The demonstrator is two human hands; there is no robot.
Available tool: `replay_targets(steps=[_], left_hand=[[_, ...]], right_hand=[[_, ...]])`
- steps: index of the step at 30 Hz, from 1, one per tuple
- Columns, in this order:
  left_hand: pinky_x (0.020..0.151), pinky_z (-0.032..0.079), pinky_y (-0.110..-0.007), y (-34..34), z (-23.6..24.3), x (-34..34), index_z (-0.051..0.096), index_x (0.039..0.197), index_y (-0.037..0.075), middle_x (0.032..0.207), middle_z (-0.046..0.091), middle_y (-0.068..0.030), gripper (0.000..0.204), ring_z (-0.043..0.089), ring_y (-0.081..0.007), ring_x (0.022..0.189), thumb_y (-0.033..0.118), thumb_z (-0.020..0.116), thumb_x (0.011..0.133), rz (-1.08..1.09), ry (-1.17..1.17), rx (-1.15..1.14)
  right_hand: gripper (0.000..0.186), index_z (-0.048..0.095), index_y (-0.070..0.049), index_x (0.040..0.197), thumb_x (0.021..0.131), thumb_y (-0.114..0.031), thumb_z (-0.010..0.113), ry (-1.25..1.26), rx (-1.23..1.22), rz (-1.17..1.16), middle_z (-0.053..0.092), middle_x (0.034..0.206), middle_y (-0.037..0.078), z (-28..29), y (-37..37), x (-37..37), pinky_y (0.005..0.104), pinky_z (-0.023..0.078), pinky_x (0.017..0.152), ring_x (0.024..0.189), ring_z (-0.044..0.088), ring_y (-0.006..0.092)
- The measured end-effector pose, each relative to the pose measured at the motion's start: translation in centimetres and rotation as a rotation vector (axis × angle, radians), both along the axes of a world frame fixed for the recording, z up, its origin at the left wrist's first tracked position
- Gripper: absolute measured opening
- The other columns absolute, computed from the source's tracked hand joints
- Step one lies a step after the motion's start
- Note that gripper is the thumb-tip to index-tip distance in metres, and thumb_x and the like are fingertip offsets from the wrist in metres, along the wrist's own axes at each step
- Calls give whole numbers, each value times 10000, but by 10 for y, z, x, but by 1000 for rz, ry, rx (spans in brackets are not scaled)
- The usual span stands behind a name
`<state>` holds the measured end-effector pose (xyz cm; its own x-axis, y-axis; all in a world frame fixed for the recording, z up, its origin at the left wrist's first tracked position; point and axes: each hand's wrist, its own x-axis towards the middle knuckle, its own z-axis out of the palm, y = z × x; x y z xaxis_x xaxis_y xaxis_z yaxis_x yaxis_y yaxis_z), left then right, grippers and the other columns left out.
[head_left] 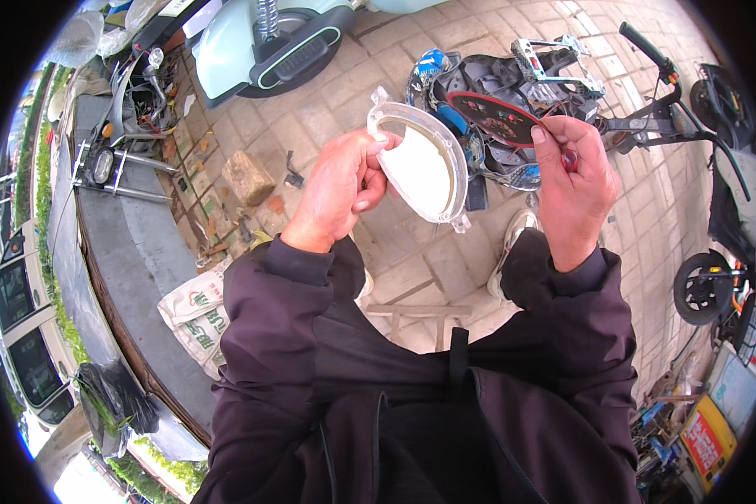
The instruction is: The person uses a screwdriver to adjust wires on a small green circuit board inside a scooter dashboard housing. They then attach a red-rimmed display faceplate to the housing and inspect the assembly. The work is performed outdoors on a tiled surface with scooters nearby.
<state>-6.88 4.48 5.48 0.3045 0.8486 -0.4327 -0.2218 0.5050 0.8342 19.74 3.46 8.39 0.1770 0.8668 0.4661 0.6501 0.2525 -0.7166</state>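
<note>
My left hand is closed on the edge of a clear plastic cover, roughly half-oval with screw tabs at its ends. A white panel sits inside the cover. In my right hand, thumb and fingers pinch a dark oval gauge face with a red rim and small coloured marks. A short red handle also shows between the fingers of that hand; its other end is hidden. Beyond both hands, a dismantled scooter front with blue patterned panels and wiring lies on the paving.
A wooden block stands left of my hands, near a grey ledge with metal fork parts. A pale green scooter is at the far left. Black handlebars and a small wheel are on the right. A white sack lies near my left arm.
</note>
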Motion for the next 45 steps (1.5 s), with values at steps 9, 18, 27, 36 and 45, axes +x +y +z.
replay_targets(steps=[9, 18, 27, 36, 45], left_hand=[[435, 296, -241, -1, 4, 3, 627, 1142, -30, 781, 665, -94, 385, 377, -64, 416, 313, 479, 1048, -73, -59, -95], [428, 290, -234, 0, -2, -3, 655, 1046, -3, 811, 701, -165, 381, 384, -79, 432, 336, 481, 1048, -26, -256, -149], [430, 285, -244, -1, -3, 0, 641, 1027, 6, 801, 692, -165, 382, 393, -89, 444, 354, 486, 1050, 11, -178, -127], [426, 292, -230, -4, -7, 3, 629, 1117, 21, 894, 694, -106, 405, 410, -92, 456, 377, 439, 1084, 1, -155, -106], [439, 273, -236, -6, -9, 7, 628, 1124, 41, 935, 694, -75, 429, 435, -93, 513, 424, 439, 1088, -48, -141, -49]], right_hand=[[182, 702, -8, 1000, 844, 56, 771, -62, 294, 342, 770, 977, 124, 5, -16, -10, 267, 521, 574, 699, 698, 182], [375, 723, -32, 1001, 628, 4, 744, -350, 330, 603, 759, 1101, 138, 7, -21, -9, 292, 509, 511, 582, 623, 182], [331, 728, -58, 968, 648, 24, 733, -284, 273, 636, 765, 1039, 80, 4, -17, -11, 300, 535, 523, 631, 675, 183], [263, 723, -29, 945, 726, 87, 811, -200, 104, 656, 776, 1000, 120, 11, -20, -10, 305, 614, 666, 812, 770, 252], [223, 733, -85, 914, 724, 21, 781, -163, 78, 676, 760, 972, 35, 10, -21, -11, 302, 567, 545, 687, 722, 200]])
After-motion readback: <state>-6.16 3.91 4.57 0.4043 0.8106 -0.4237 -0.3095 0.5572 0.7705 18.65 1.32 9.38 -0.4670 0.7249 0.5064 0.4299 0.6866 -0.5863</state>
